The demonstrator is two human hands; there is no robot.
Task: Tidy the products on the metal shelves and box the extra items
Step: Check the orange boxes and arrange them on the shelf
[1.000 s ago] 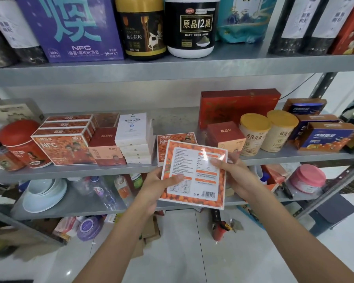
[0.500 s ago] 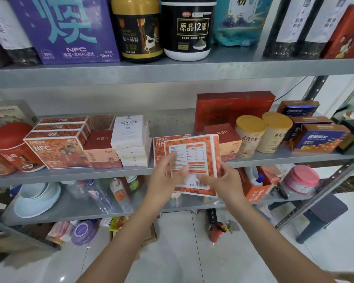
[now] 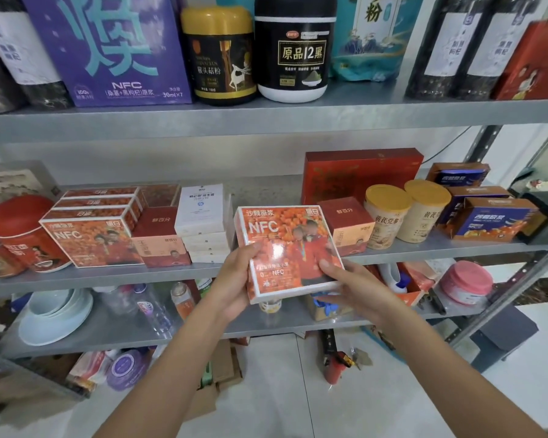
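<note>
Both my hands hold an orange NFC box [image 3: 285,248] in front of the middle metal shelf [image 3: 108,276], its printed front facing me. My left hand [image 3: 234,279] grips its left edge with the thumb on the front. My right hand [image 3: 345,282] grips its lower right corner, fingers under it. A stack of matching orange NFC boxes [image 3: 92,229] sits on the same shelf at the left. White boxes [image 3: 203,222] and a red box [image 3: 159,238] stand between that stack and the held box.
On the middle shelf right stand a small red box [image 3: 348,222], two yellow-lidded cans [image 3: 405,213], a large red box [image 3: 361,172] and blue-orange boxes [image 3: 494,222]. Jars and a purple box [image 3: 108,49] fill the top shelf. Bowls [image 3: 54,314] and bottles lie below. Cardboard lies on the floor.
The box has been turned over: its back label faced me a second ago, now its front does. It has also come closer to the shelf gap.
</note>
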